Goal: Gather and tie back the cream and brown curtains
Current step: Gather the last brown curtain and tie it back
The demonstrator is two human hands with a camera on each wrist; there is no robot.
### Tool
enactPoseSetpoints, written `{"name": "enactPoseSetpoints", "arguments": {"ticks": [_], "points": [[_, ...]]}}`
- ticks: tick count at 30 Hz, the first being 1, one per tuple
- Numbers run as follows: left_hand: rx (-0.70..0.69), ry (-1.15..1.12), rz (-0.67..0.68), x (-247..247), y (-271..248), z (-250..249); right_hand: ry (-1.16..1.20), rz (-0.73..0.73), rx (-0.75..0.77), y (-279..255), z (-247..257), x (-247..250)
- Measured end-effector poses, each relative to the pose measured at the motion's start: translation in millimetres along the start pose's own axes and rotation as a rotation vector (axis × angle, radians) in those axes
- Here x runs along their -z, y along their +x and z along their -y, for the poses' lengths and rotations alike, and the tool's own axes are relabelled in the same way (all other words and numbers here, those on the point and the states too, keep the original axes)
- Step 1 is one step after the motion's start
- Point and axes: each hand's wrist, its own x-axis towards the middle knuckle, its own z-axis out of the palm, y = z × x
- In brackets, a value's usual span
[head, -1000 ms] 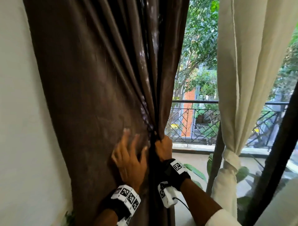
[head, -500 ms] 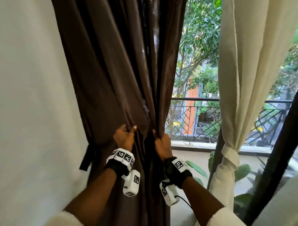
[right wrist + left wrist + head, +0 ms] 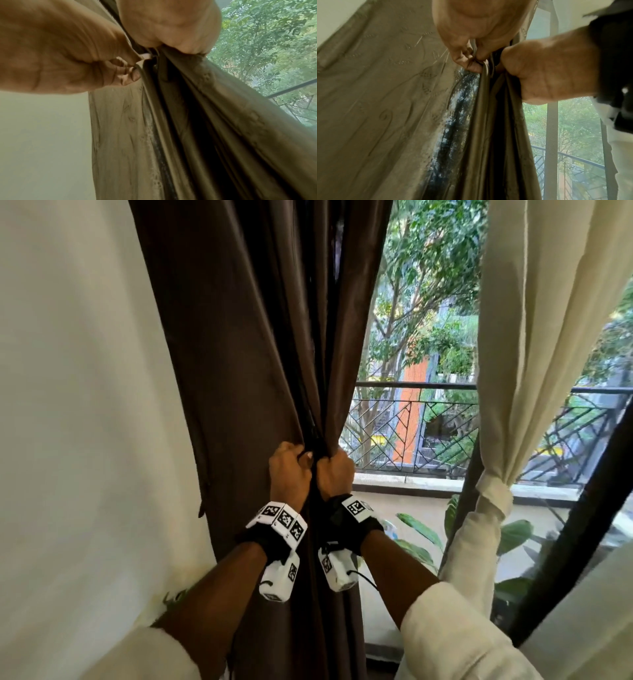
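The brown curtain (image 3: 260, 337) hangs beside the pale wall, bunched into narrow folds at waist height. My left hand (image 3: 289, 465) and right hand (image 3: 334, 470) sit side by side, each fist curled round the gathered brown fabric. In the left wrist view my left hand (image 3: 471, 59) pinches a fold of the brown curtain (image 3: 488, 121), with the right hand (image 3: 544, 73) beside it. In the right wrist view my right hand (image 3: 171, 33) clamps the folds of the brown curtain (image 3: 197, 108). The cream curtain (image 3: 534, 320) hangs at the right, bound by a cream tie (image 3: 495, 496).
A pale wall (image 3: 78, 405) fills the left. Beyond the glass runs a black balcony railing (image 3: 411, 422) with trees behind. Green plant leaves (image 3: 421, 532) stand low between the curtains. A dark door frame (image 3: 582, 501) slants across the right.
My left hand went from lying flat on the brown fabric to gripping it, and swept the cloth rightward until it met the right hand. The curtain is now bunched much narrower.
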Motion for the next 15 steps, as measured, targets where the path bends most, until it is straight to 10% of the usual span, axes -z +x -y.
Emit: {"name": "enactPoseSetpoints", "arguments": {"ticks": [9, 12, 15], "points": [[-0.158, -0.006, 0.347, 16.4, 3.5, 35.8, 0.052, -0.006, -0.092, -2.8, 15.4, -21.3], [-0.142, -0.137, 0.077, 31.2, 0.1, 60.4, 0.028, -0.076, -0.11, 0.5, 11.0, -26.5], [0.239, -0.027, -0.283, 44.0, 14.9, 68.2, 0.022, -0.103, -0.157, 1.3, 6.6, -37.5]]}}
